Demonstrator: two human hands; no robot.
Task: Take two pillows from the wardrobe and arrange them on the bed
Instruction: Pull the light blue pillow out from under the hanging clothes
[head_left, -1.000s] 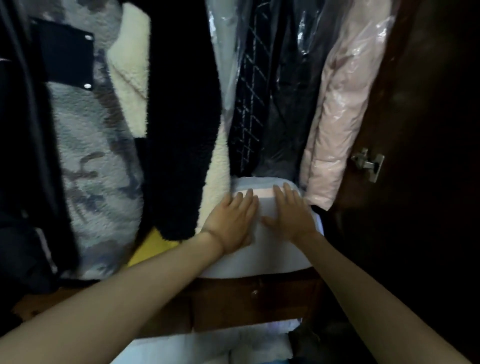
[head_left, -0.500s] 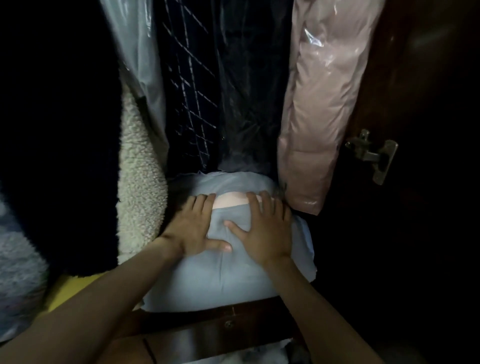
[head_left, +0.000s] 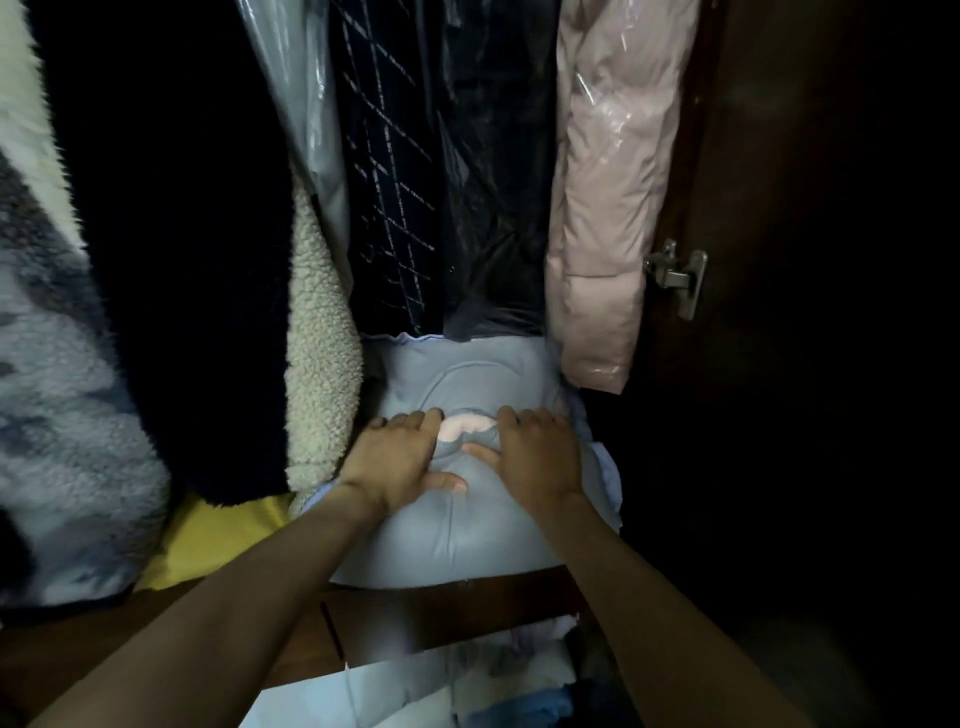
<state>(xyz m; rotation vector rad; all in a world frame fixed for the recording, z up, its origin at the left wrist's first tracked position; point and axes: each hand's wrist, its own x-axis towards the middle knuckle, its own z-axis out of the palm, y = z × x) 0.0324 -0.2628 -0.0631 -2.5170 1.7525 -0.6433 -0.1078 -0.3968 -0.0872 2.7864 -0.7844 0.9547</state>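
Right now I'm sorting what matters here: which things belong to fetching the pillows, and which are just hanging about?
Part of the job: blue-grey pillow, left hand, right hand.

Just there: pink jacket, cream fleece, checked garment, door latch.

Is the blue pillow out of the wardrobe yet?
No. The blue pillow lies on the wardrobe shelf under hanging coats, both hands flat on it.
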